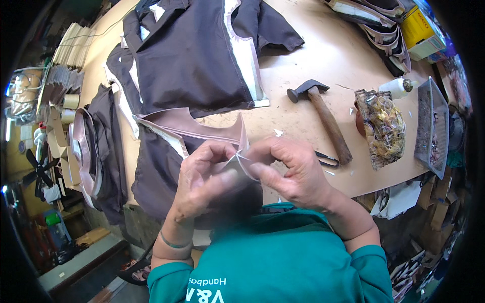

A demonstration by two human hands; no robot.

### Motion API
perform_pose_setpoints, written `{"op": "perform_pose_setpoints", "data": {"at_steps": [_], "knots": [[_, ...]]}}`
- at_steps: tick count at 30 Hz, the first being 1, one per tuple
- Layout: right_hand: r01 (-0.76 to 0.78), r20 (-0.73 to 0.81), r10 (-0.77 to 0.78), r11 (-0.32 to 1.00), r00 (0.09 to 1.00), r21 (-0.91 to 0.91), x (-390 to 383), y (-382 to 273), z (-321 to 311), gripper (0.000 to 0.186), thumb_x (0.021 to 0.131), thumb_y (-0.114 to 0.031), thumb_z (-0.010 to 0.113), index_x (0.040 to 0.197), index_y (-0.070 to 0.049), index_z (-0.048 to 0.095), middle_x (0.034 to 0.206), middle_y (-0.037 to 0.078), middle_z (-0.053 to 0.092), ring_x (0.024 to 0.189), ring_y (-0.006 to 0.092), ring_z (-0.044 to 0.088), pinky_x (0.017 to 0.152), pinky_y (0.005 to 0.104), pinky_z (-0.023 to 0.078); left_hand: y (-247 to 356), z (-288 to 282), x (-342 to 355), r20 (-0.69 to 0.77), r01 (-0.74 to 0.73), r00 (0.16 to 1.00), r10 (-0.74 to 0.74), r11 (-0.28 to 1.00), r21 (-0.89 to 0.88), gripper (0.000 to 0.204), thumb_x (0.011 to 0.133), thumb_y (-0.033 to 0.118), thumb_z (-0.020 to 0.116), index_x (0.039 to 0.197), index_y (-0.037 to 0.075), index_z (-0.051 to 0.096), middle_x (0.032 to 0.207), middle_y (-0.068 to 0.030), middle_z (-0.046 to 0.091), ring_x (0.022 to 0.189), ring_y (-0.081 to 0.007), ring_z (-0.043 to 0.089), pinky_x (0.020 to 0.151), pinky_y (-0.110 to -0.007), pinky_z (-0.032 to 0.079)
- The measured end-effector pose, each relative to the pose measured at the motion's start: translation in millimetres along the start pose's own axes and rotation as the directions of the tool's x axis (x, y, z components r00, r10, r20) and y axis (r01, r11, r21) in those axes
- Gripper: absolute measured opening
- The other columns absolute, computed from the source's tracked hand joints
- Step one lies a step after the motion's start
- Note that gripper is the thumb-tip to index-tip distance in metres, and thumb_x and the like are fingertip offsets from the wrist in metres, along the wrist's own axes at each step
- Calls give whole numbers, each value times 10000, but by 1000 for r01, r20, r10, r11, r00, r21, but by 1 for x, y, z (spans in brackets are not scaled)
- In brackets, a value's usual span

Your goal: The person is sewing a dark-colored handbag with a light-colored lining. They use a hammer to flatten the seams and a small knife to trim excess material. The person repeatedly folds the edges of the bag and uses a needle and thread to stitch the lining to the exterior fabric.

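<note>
Close to my body, my left hand (202, 174) and my right hand (290, 169) pinch the pale edges of a folded bag piece between thumbs and fingers. This bag piece (202, 126) has a dusty-pink leather-like band and dark brown lining fabric that hangs toward my lap. Its pinched edges meet in a small peak between my fingertips; my left thumb is slightly blurred. Beside my right hand lies a black looped tool (327, 159), partly hidden by that hand. A hammer (331, 123) with a wooden handle rests beyond it on the table.
Dark brown bag pieces (192, 60) cover the table's far left, and more (103, 146) hang over its left edge. A thread-covered block (381, 129), a white bottle (396, 88) and a mesh basket (432, 129) stand right. A yellow box (422, 33) sits far right.
</note>
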State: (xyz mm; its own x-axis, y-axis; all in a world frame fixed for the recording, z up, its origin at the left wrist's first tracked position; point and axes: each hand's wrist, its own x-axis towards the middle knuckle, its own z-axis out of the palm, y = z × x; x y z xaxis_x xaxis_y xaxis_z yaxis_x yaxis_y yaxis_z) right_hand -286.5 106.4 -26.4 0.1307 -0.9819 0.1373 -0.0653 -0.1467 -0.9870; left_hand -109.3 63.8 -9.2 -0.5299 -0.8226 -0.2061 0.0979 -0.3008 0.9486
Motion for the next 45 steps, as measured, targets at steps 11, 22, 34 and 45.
{"op": "perform_pose_setpoints", "data": {"at_steps": [11, 22, 34, 45], "knots": [[249, 169, -237, 967, 957, -58, 32, 24, 3, 217, 691, -58, 658, 898, -29, 599, 808, 94, 626, 798, 239, 610, 757, 325, 460, 8, -17, -8, -1, 122, 992, -123, 990, -75, 244, 693, -20, 639, 919, -46, 550, 850, -67, 583, 746, -99, 570, 696, -213, 466], [457, 234, -428, 550, 873, -699, 16, 13, 9, 135, 671, -60, 574, 797, -25, 540, 616, 70, 495, 513, 195, 538, 469, 303, 443, 6, -14, -4, 21, 157, 986, -162, 976, 152, 147, 741, -24, 595, 878, -54, 549, 781, -66, 600, 712, -91, 570, 663, -221, 469], [398, 208, -340, 786, 917, -473, 9, 11, 5, 307, 643, 74, 546, 939, -5, 533, 657, 121, 546, 533, 270, 575, 456, 339, 459, -1, -12, -7, 60, 247, 967, -249, 968, 33, 200, 734, 14, 611, 913, -58, 562, 795, -69, 604, 723, -97, 565, 664, -223, 458], [223, 117, -200, 944, 973, -244, 3, 19, -5, 318, 626, 94, 537, 917, -30, 565, 644, 111, 560, 535, 255, 573, 472, 339, 446, 0, -9, -5, 82, 249, 961, -264, 956, 157, 179, 750, 29, 606, 904, -56, 571, 776, -70, 604, 720, -91, 561, 651, -219, 452]]}}
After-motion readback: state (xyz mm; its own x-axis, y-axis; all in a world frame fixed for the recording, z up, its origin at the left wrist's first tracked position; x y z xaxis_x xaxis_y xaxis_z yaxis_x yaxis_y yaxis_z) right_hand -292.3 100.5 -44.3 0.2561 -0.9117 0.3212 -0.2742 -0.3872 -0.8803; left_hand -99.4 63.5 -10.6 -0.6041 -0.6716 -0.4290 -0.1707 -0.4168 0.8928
